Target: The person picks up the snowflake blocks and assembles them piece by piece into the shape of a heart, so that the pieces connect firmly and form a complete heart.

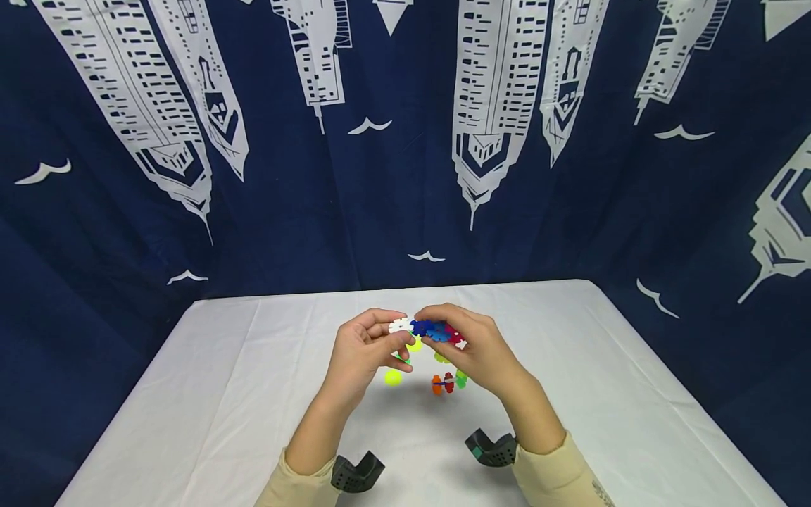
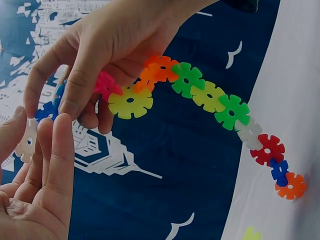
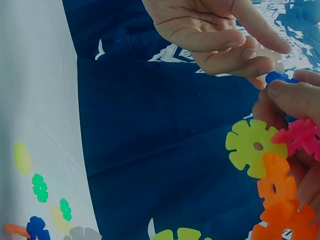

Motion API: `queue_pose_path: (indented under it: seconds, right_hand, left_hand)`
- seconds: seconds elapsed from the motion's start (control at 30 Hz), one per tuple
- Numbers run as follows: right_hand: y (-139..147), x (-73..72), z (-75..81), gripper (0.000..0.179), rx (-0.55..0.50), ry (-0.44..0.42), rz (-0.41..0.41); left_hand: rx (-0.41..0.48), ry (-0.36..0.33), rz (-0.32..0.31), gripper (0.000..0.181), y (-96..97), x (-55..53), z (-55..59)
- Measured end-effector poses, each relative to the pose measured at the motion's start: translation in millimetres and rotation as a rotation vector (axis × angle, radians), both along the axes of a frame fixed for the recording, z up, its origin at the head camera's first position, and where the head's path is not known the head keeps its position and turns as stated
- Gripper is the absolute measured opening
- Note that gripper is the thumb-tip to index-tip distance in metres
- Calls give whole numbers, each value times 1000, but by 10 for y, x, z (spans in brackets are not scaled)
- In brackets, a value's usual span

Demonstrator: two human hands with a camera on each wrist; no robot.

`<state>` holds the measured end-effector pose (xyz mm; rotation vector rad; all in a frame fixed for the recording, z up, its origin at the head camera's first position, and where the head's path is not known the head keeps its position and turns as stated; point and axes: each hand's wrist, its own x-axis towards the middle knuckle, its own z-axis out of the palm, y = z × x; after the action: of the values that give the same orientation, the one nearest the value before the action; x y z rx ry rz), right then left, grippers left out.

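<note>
A chain of slotted plastic flower discs hangs from my right hand (image 1: 475, 345), whose thumb and fingers pinch it at a dark blue disc (image 1: 421, 327). The white disc (image 1: 400, 325) at the chain's upper end joins that blue one. My left hand (image 1: 370, 345) holds this white disc between thumb and fingers, partly hiding it in the left wrist view. Below the right hand come a pink disc (image 3: 300, 137), a yellow disc (image 2: 131, 101) and orange discs (image 2: 162, 69). Further along, green, yellow, white, red and blue discs lead to an orange end disc (image 2: 291, 186).
Loose on the white-covered table (image 1: 253, 394) lie a yellow disc (image 3: 21, 158) and green discs (image 3: 40, 187). A dark blue curtain (image 1: 380, 211) with white building prints hangs behind the table's far edge. Black wrist devices (image 1: 357, 472) sit by both sleeves.
</note>
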<state>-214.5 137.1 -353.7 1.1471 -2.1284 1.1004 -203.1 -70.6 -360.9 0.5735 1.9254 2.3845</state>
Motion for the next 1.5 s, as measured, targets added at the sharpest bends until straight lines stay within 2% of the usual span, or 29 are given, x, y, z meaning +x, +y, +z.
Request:
queue_pose_path:
  seconds: [0.3,0.4,0.57,0.83,1.17,1.33,1.5]
  right_hand:
    - [5,26,23,43,34,-55,6]
    - [6,31,37,43,31,-27,22]
    - [-12,34,62,45,10,35,94]
    - [-49,47,78,47,-42,115,174]
    - [-69,61,57,49,-21,174,156]
    - [-74,64,64,47,-15,150,139]
    - [-73,48,66,43,-18,58,120]
  left_hand:
    - [-44,-6,-10,32,-29,4,14]
    - [-70,-10,-36,31,-58,25,33]
    - [-96,-13,-51,32,-102,70,82]
    - [-82,-38,-61,33,-107,105,130]
    - [-106,-60,-91,32,-130,77,141]
    - [-81,-52,-100,32,-123,87,140]
    - [-66,-43,-83,33,-96,78,128]
